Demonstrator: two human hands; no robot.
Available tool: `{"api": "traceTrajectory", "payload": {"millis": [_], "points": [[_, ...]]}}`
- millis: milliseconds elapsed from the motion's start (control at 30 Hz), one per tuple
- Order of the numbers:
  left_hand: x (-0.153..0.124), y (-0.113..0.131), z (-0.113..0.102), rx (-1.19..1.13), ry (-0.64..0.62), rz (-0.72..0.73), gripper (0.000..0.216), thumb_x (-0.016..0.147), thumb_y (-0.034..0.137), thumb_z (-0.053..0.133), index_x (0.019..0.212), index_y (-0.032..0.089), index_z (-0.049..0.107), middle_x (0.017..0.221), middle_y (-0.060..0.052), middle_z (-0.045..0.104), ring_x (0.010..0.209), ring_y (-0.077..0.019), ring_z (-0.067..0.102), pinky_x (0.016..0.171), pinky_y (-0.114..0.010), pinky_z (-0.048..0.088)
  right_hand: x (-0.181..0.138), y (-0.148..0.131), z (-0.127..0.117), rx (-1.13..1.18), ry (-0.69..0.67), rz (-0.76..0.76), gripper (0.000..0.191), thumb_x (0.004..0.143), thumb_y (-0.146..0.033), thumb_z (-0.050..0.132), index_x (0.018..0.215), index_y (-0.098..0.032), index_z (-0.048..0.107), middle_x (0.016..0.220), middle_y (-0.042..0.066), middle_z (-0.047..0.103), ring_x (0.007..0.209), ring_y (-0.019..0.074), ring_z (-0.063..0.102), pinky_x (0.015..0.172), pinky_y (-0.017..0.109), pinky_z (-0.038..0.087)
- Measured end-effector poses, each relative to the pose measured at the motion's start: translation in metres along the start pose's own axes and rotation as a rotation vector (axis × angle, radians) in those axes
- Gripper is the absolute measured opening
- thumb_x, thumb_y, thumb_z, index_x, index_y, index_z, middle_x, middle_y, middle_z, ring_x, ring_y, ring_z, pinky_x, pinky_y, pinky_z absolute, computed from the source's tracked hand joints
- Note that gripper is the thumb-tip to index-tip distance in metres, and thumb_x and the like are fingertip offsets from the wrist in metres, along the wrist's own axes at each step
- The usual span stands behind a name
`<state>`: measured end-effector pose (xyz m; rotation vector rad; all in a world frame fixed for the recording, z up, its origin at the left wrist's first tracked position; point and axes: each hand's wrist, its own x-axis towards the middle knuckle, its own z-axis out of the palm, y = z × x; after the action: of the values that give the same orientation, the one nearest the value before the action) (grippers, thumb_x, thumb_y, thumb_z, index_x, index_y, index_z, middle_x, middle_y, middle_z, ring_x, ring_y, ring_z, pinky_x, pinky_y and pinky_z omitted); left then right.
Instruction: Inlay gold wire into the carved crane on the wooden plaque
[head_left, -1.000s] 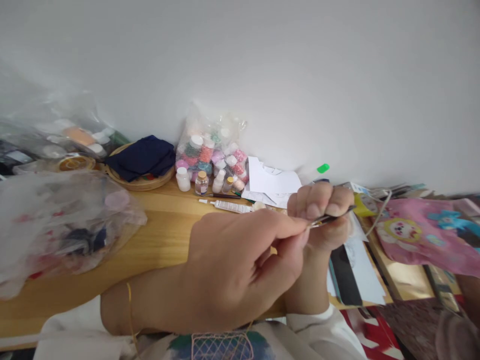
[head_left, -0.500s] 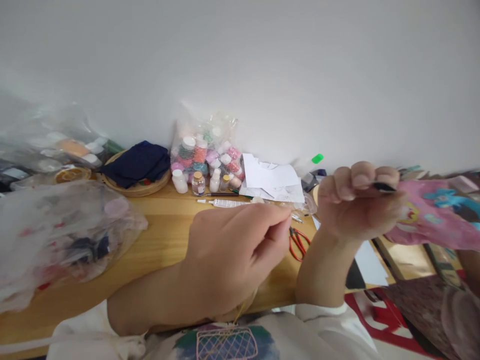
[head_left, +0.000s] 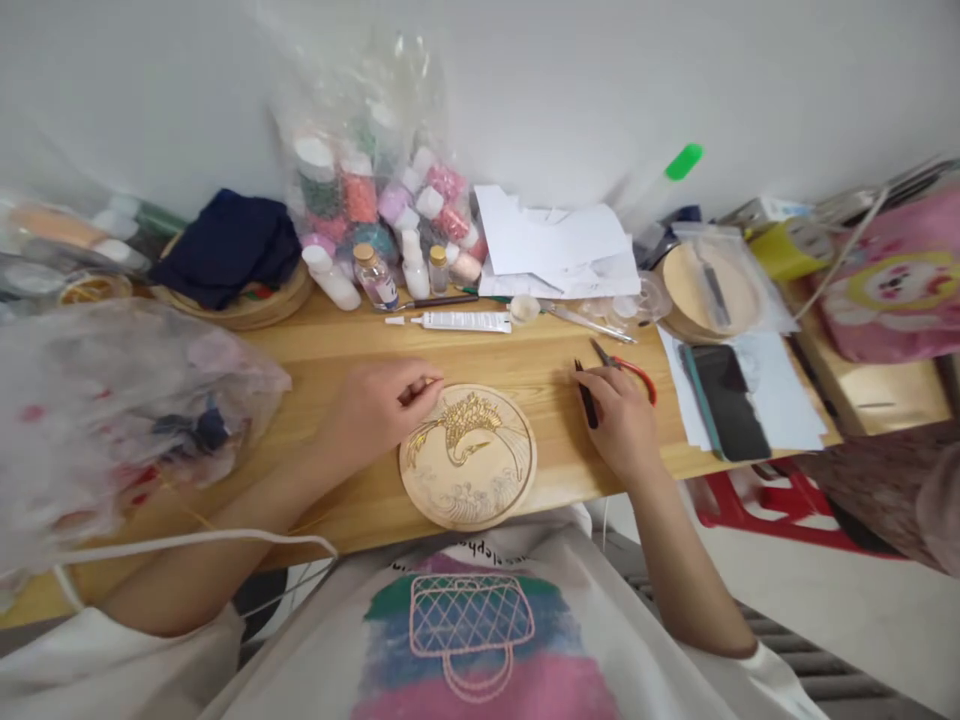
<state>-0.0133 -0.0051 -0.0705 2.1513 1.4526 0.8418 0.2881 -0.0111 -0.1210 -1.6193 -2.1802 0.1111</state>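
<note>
Evidently the round wooden plaque (head_left: pixel 439 465), between the left hand (head_left: pixel 379 405), pinched closed with any contents hidden, and the right hand (head_left: pixel 624 415), gripping black tweezers (head_left: pixel 587 402), has its bird (head_left: pixel 466 425) mostly gold-worked, its waves (head_left: pixel 474 500) only outlined.

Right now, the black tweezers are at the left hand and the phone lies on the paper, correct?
No, wrong hand: the head view shows the tweezers at the right hand. The phone does lie on the paper.
</note>
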Motion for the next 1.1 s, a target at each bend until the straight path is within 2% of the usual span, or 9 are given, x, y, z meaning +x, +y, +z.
{"api": "traceTrajectory", "payload": {"millis": [167, 300, 433, 600, 733, 867, 933, 1000, 1100], "points": [[-0.024, -0.029, 0.032, -0.016, 0.115, -0.096, 0.016, 0.088, 0.026, 0.054, 0.083, 0.02, 0.068, 0.066, 0.003, 0.066, 0.053, -0.0089, 0.054, 0.052, -0.02, 0.043, -0.007, -0.004, 0.008, -0.175, 0.009, -0.006, 0.037, 0.093, -0.013, 0.043, 0.115, -0.022, 0.07, 0.109, 0.012, 0.069, 0.099, 0.0257, 0.061, 0.089, 0.041, 0.049], [-0.03, -0.033, 0.043, -0.038, 0.123, -0.066, 0.015, 0.088, 0.025, 0.056, 0.081, 0.02, 0.068, 0.063, 0.004, 0.064, 0.052, -0.0077, 0.053, 0.054, -0.019, 0.042, -0.008, 0.005, -0.004, -0.256, 0.064, 0.233, 0.032, 0.089, -0.026, 0.053, 0.115, -0.015, 0.068, 0.104, 0.017, 0.066, 0.097, 0.0302, 0.06, 0.09, 0.047, 0.049], [-0.032, -0.033, 0.043, -0.048, 0.138, -0.019, 0.012, 0.087, 0.02, 0.058, 0.081, 0.019, 0.068, 0.064, 0.004, 0.066, 0.052, -0.0073, 0.053, 0.054, -0.019, 0.043, -0.007, 0.013, -0.012, -0.234, -0.072, 0.372, 0.038, 0.078, -0.026, 0.058, 0.112, -0.011, 0.067, 0.098, 0.018, 0.065, 0.093, 0.032, 0.061, 0.087, 0.048, 0.05], [-0.034, -0.033, 0.041, -0.041, 0.146, 0.029, 0.01, 0.087, 0.019, 0.059, 0.084, 0.019, 0.068, 0.066, 0.003, 0.069, 0.052, -0.0079, 0.055, 0.056, -0.02, 0.045, -0.002, 0.016, -0.014, -0.186, -0.029, 0.42, 0.028, 0.073, -0.03, 0.06, 0.096, -0.015, 0.068, 0.091, 0.015, 0.066, 0.087, 0.0297, 0.062, 0.081, 0.044, 0.051], [-0.034, -0.033, 0.039, -0.028, 0.139, 0.054, 0.01, 0.088, 0.017, 0.059, 0.084, 0.018, 0.068, 0.067, 0.001, 0.07, 0.053, -0.0084, 0.057, 0.057, -0.02, 0.046, 0.002, 0.024, -0.016, -0.13, -0.079, 0.493, 0.026, 0.074, -0.038, 0.062, 0.09, -0.018, 0.068, 0.086, 0.012, 0.067, 0.078, 0.0264, 0.061, 0.076, 0.043, 0.05], [-0.035, -0.034, 0.038, -0.015, 0.128, 0.073, 0.011, 0.088, 0.016, 0.058, 0.081, 0.018, 0.068, 0.069, 0.0, 0.071, 0.056, -0.0094, 0.059, 0.058, -0.021, 0.046, 0.006, 0.026, -0.016, -0.198, -0.083, 0.477, 0.034, 0.072, -0.029, 0.062, 0.101, -0.014, 0.067, 0.096, 0.017, 0.065, 0.095, 0.0329, 0.062, 0.087, 0.048, 0.048], [-0.036, -0.034, 0.038, -0.009, 0.132, 0.085, 0.012, 0.088, 0.016, 0.058, 0.082, 0.017, 0.068, 0.07, -0.001, 0.072, 0.058, -0.0099, 0.061, 0.058, -0.021, 0.047, 0.01, 0.023, -0.018, -0.238, -0.103, 0.529, 0.037, 0.073, -0.028, 0.061, 0.106, -0.012, 0.065, 0.1, 0.02, 0.064, 0.1, 0.0346, 0.061, 0.09, 0.048, 0.047], [-0.036, -0.033, 0.038, -0.002, 0.137, 0.101, 0.013, 0.089, 0.016, 0.057, 0.083, 0.017, 0.068, 0.071, -0.001, 0.072, 0.058, -0.01, 0.062, 0.057, -0.02, 0.047, 0.015, 0.021, -0.022, -0.251, -0.164, 0.583, 0.032, 0.073, -0.026, 0.06, 0.101, -0.012, 0.065, 0.096, 0.018, 0.065, 0.094, 0.0332, 0.062, 0.083, 0.044, 0.047], [-0.036, -0.032, 0.037, 0.006, 0.15, 0.131, 0.015, 0.089, 0.015, 0.055, 0.081, 0.017, 0.068, 0.069, 0.0, 0.072, 0.055, -0.0092, 0.061, 0.055, -0.019, 0.047, 0.023, 0.021, -0.029, -0.213, -0.229, 0.595, 0.015, 0.067, -0.022, 0.061, 0.081, -0.018, 0.063, 0.082, 0.012, 0.065, 0.077, 0.0272, 0.061, 0.067, 0.036, 0.042]]}}
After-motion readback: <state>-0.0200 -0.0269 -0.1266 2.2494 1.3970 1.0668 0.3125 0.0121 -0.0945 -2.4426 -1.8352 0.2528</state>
